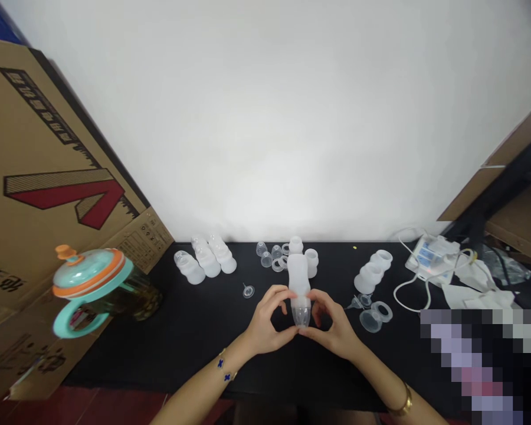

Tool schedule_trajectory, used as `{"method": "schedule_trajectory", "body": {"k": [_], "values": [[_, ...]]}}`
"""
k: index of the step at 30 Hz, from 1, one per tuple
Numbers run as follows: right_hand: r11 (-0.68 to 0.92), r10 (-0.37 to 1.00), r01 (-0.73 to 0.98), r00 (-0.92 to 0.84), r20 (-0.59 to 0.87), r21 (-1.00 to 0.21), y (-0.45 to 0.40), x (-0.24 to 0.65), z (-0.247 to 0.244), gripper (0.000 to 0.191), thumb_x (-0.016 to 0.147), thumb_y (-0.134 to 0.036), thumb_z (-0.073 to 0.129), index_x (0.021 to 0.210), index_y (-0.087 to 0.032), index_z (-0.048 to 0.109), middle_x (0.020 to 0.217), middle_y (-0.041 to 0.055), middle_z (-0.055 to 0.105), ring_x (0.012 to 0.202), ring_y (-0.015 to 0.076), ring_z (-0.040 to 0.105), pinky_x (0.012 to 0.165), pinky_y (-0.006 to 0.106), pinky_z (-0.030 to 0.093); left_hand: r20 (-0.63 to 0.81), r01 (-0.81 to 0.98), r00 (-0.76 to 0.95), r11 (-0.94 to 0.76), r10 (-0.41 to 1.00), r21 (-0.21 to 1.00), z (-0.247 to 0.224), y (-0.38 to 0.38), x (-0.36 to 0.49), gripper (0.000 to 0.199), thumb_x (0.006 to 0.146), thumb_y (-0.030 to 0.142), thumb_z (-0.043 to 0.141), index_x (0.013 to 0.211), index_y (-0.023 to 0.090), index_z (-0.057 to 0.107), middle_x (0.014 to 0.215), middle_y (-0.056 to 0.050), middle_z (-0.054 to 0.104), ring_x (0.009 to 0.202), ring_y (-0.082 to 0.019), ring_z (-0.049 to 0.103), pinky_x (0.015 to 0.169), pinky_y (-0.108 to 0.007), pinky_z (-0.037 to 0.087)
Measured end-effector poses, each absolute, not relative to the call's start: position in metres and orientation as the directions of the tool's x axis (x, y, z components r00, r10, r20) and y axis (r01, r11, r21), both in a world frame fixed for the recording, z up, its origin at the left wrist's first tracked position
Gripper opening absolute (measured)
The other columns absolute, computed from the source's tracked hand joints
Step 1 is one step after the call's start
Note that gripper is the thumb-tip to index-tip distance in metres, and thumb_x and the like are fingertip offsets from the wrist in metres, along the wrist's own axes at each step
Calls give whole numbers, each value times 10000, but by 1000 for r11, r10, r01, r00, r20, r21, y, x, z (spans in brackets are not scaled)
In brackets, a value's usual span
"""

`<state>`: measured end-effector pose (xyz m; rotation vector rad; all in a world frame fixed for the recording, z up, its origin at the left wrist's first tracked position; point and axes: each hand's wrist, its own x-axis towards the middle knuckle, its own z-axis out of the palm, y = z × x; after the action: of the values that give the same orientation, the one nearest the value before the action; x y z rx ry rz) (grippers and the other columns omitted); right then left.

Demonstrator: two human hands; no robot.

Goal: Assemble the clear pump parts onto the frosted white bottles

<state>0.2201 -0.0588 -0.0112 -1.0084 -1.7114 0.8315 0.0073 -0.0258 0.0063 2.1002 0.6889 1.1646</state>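
A white baby bottle with a clear cap lies between my hands, its capped end towards me. My left hand closes on it from the left, fingertips at the collar and thumb at the cap's tip. My right hand grips the same places from the right. Behind it are white bottle bodies, clear caps and rings. A clear teat lies left of my left hand. Two more bodies and a clear disc are beyond my right hand.
Three capped bottles stand at the back left. A drink jug with a teal lid stands before a large cardboard box. At right lie a white cable and crumpled papers. A pixelated area covers the lower right.
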Motion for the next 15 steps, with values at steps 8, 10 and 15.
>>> {"method": "schedule_trajectory", "body": {"k": [8,10,15], "values": [[430,899,265,-212,383,-863,-59,221,-13,589,753,-370,836,1237,-264,518,721,-52,520,617,145,510,582,267,452,553,169,479,-690,681,703,7,-25,5,511,759,260,745,1232,233,554,1141,-82,532,756,-137,532,739,-321,519],[431,898,263,-216,383,-863,-58,221,-14,584,753,-366,837,1233,-266,519,729,-50,521,618,143,508,582,266,452,560,168,481,-698,674,696,8,-26,5,513,756,257,748,1230,231,556,1124,-82,537,767,-143,531,737,-319,517],[427,898,252,-227,376,-869,-58,221,-13,579,758,-365,835,1233,-266,519,738,-45,526,625,144,513,578,262,455,579,164,479,-715,660,680,9,-26,5,525,751,244,755,1234,229,552,1120,-85,548,793,-155,542,719,-308,518]]}}
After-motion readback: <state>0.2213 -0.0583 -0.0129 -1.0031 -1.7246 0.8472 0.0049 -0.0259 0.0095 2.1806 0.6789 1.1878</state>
